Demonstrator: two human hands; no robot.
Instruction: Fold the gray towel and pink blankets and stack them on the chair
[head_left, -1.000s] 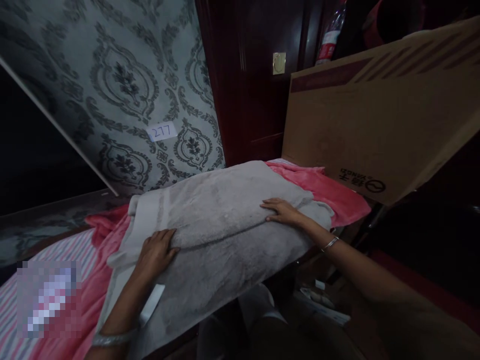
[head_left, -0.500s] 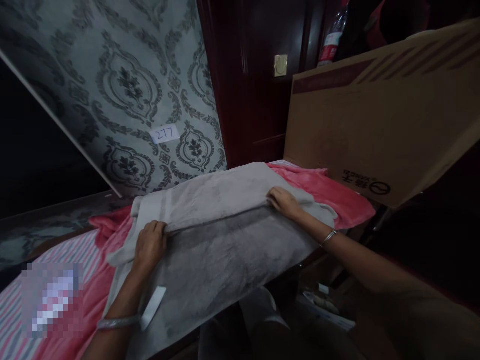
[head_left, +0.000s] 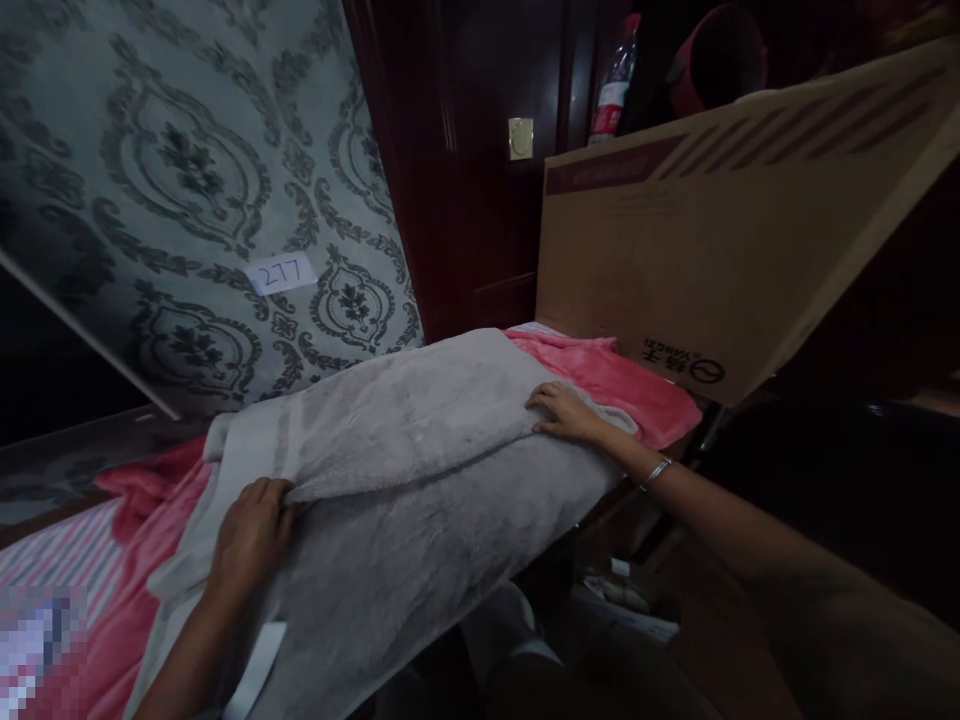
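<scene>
A grey plush towel [head_left: 420,420] with a paler band at its left end lies folded over on itself, the fold's loose edge running across its middle. At the left end of that edge is my left hand [head_left: 251,530], fingers curled over the fabric and closed on it. My right hand [head_left: 562,412] rests on the right part of the fold, fingers spread a little and laid on the cloth. A white label [head_left: 256,668] sticks out near my left forearm. Beneath the towel a pink plush cloth [head_left: 600,365] shows on both sides.
Striped fabric [head_left: 56,550] lies under the pink cloth at left. A large cardboard box [head_left: 712,230] stands back right, with a bottle [head_left: 613,85] behind it. Patterned wallpaper bears a paper marked 277 [head_left: 281,272]. Below right are items in a tray [head_left: 630,605].
My view has shifted right. My right hand has loosened from a pinch on the fold's edge to lying flatter. The fold's edge now lies lower and more curved.
</scene>
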